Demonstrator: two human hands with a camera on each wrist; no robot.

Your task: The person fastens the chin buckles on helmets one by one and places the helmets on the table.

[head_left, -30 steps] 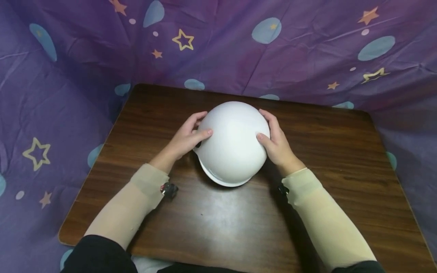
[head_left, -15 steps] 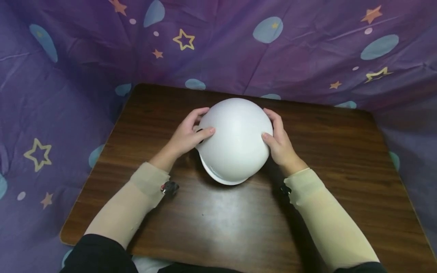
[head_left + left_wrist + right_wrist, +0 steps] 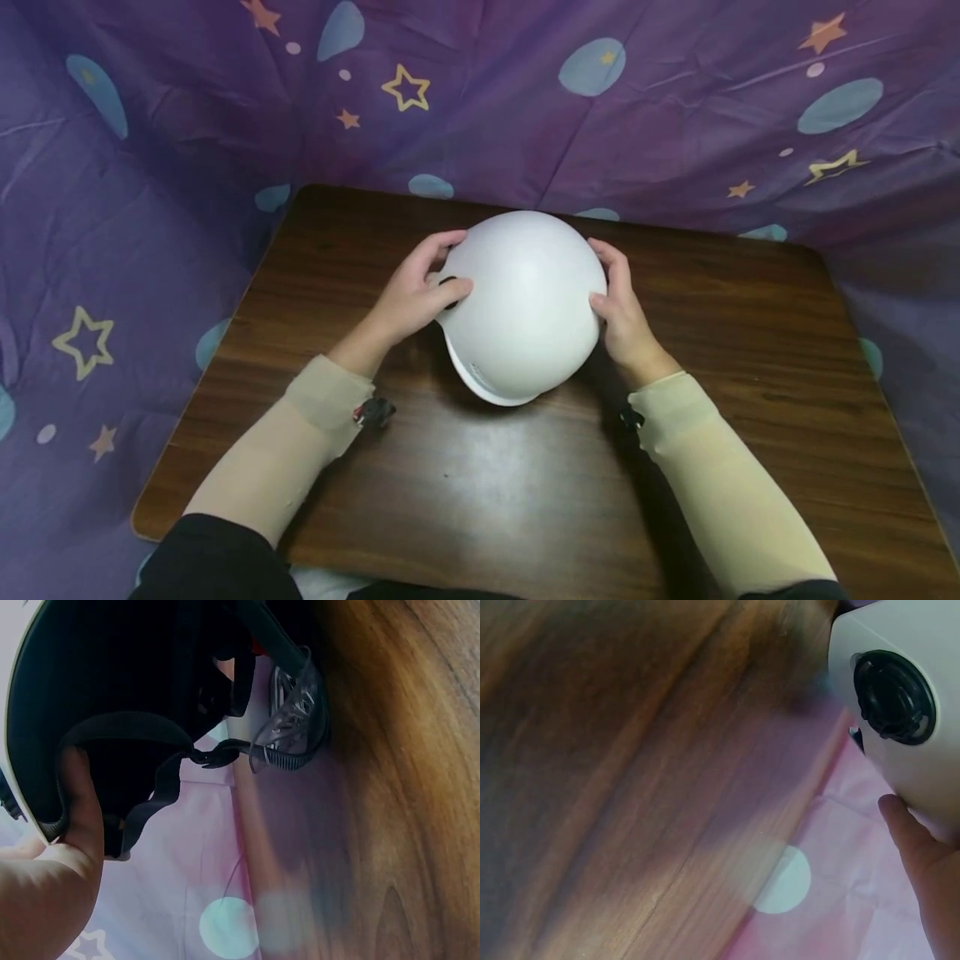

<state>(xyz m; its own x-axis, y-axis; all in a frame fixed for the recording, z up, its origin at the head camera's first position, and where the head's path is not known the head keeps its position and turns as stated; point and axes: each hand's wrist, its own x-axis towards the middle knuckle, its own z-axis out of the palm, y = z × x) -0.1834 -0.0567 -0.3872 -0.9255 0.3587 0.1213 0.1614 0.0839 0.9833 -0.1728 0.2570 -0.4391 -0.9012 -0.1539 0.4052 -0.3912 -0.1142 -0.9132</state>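
A white helmet point(image 3: 528, 308) with a smooth, rounded shell is between my two hands over the middle of the table. My left hand point(image 3: 412, 292) grips its left side, thumb on the shell beside a black round fitting. In the left wrist view, fingers reach under the rim into the dark interior, where black straps point(image 3: 127, 727) and a buckle hang. Clear crinkled plastic point(image 3: 292, 712) shows near those straps. On the opposite side my right hand point(image 3: 626, 321) holds the shell. The right wrist view shows a black round disc point(image 3: 895, 697) on the helmet's side.
A dark wood-grain table point(image 3: 750, 375) lies beneath the helmet. Purple cloth point(image 3: 480, 150) printed with stars and spots hangs behind the table and at both sides. Small dark devices point(image 3: 373, 412) sit at both wrists.
The helmet has shifted slightly right and away from me and turned a little, showing more of the black fitting by my left thumb. Both hands moved along with it.
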